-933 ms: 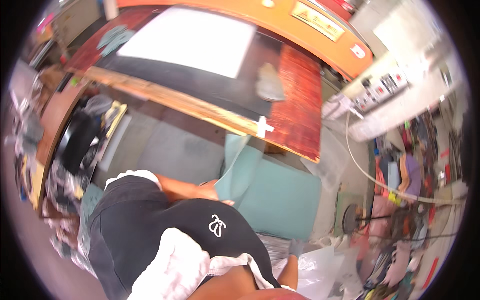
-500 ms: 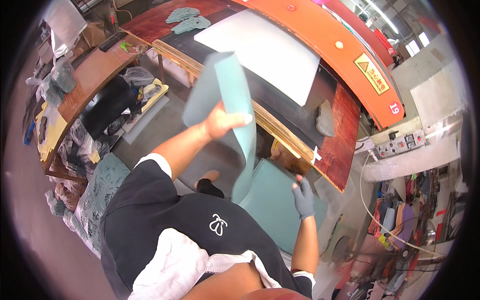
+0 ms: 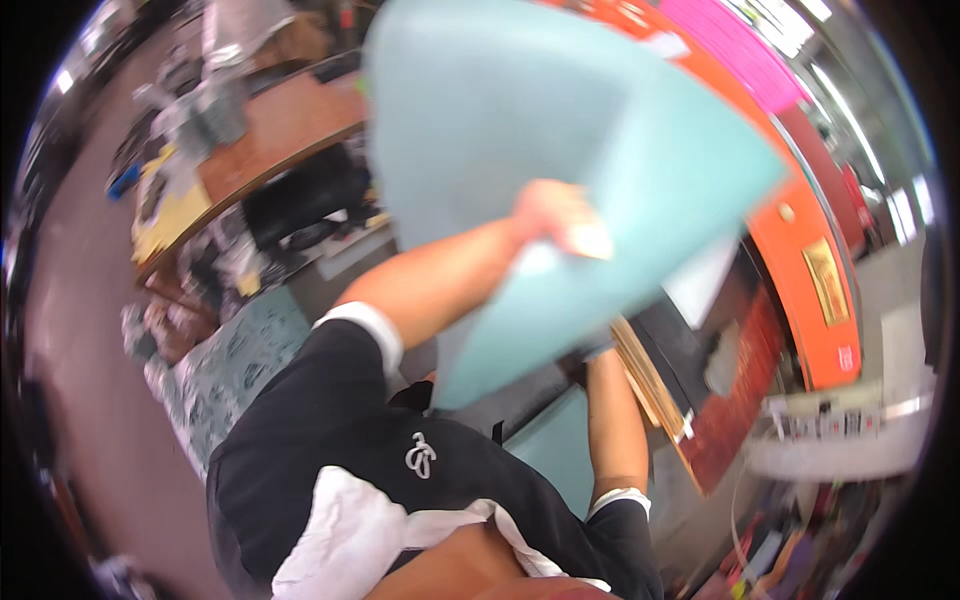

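My left hand [image 3: 562, 218] is closed on a large, thin teal sheet [image 3: 480, 90], gripping it by a fold near its middle. Raised and curved, the sheet spreads over much of the bench and is blurred by motion. My right hand [image 3: 597, 352], in a grey glove, is mostly hidden behind the sheet's lower edge, so its fingers do not show. Below that hand lies more flat teal sheet material [image 3: 558, 450]. A white board [image 3: 700, 285] on the bench peeks out from behind the raised sheet.
An orange machine beam [image 3: 808, 265] arches over the bench's far side. The bench has a wooden front edge [image 3: 650, 375] and a red right end [image 3: 735, 430]. Left stands a brown table [image 3: 285, 120] with bags around it, and a cut-out teal sheet [image 3: 250, 345] sits nearer me.
My left hand has lifted the teal sheet up and to the right, and it now opens out over the bench. My right hand has moved up behind it. The view has shifted.
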`<state>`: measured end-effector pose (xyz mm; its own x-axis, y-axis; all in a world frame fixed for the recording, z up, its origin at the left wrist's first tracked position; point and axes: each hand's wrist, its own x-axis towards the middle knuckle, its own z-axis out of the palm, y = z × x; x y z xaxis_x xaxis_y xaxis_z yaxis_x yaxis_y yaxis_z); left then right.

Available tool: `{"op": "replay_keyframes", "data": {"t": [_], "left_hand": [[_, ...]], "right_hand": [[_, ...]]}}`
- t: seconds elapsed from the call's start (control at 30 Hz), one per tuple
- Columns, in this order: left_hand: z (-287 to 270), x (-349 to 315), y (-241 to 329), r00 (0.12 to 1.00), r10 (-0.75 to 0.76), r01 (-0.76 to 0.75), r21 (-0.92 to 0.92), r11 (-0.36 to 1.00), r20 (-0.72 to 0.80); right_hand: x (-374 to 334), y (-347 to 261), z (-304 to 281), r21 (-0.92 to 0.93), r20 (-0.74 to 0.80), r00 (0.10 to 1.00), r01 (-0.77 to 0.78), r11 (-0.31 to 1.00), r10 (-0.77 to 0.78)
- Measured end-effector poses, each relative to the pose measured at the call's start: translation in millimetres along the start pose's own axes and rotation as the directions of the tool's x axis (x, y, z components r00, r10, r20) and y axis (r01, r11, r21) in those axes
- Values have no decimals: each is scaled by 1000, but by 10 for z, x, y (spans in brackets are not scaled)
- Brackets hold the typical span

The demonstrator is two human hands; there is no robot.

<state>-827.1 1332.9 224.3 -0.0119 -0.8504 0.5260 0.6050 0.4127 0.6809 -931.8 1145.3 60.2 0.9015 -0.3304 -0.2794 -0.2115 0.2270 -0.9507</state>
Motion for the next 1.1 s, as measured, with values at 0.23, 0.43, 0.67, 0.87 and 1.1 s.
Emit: {"op": "replay_keyframes", "data": {"t": [0.23,0.43,0.67,0.87,1.1], "left_hand": [[1296,1032,-300,770,-34,344,-370,863,637],[1767,935,-32,792,-112,299,-221,928,601],[1340,-17,1004,987,163,-139,448,883,-15],[1572,-371,1391,938,322,-134,719,682,-131],[659,-361,2204,924,263,-19,655,755,-277]], "right_hand": [[72,232,1,-40,77,988,-128,991,131],[-151,413,-257,-185,108,980,-147,972,169],[-490,665,-581,-273,126,975,-144,951,184],[-1048,411,-1052,-128,-95,994,44,991,-56],[-1595,-824,-1567,-322,-557,697,321,891,-452]]}}
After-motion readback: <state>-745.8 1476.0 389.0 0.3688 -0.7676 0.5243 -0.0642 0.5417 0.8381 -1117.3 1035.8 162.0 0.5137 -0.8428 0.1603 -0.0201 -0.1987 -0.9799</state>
